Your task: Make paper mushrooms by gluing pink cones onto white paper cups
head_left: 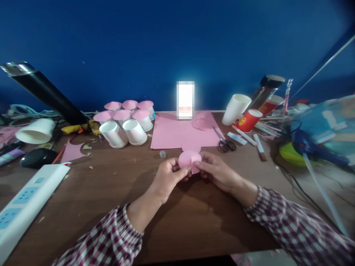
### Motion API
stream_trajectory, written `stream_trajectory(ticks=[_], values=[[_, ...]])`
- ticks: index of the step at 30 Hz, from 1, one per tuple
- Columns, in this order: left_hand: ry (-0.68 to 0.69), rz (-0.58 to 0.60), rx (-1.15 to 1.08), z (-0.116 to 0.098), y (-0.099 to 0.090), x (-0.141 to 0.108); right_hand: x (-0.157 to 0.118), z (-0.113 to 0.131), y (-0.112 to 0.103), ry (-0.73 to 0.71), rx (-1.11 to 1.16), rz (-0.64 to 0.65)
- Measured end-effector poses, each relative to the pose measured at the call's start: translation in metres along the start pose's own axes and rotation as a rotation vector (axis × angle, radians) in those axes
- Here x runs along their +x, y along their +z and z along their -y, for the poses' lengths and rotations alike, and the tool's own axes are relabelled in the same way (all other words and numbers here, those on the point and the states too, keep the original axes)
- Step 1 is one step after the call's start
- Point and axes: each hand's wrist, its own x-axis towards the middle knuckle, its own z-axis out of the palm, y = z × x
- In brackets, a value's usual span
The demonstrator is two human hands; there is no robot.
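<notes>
My left hand (165,176) pinches the lower left edge of a pink paper disc (184,159) between thumb and fingers. On its right side my right hand (219,170) grips the same disc, where one edge of the paper overlaps or folds down. The disc is held just above the brown table, in front of a large pink paper sheet (169,135). Another round pink piece (191,147) lies partly hidden behind it. Beyond my right hand rest black-handled scissors (226,145) and a glue stick (236,138). A small clear cap (162,154) is near my left hand.
Several paper cups topped with pink paper cones (122,115) stand at the back left, two bare white cups (134,132) before them. A power strip (30,201) lies at left. At right are a white cup (236,109), a red cup (249,120) and a blue glue gun (316,147).
</notes>
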Motion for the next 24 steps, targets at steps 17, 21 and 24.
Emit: stream_trajectory(ticks=[17, 21, 24], values=[[0.089, 0.028, -0.001, 0.0007, 0.0028, -0.0012, -0.0019, 0.0032, 0.0011, -0.001, 0.004, 0.064], [0.095, 0.065, 0.015, 0.0031, 0.0037, -0.0005, -0.0021, 0.0031, 0.0010, 0.006, 0.031, 0.055], [0.100, 0.074, 0.052, 0.0038, 0.0032, 0.0002, -0.0011, 0.0023, 0.0007, 0.011, 0.024, 0.054]])
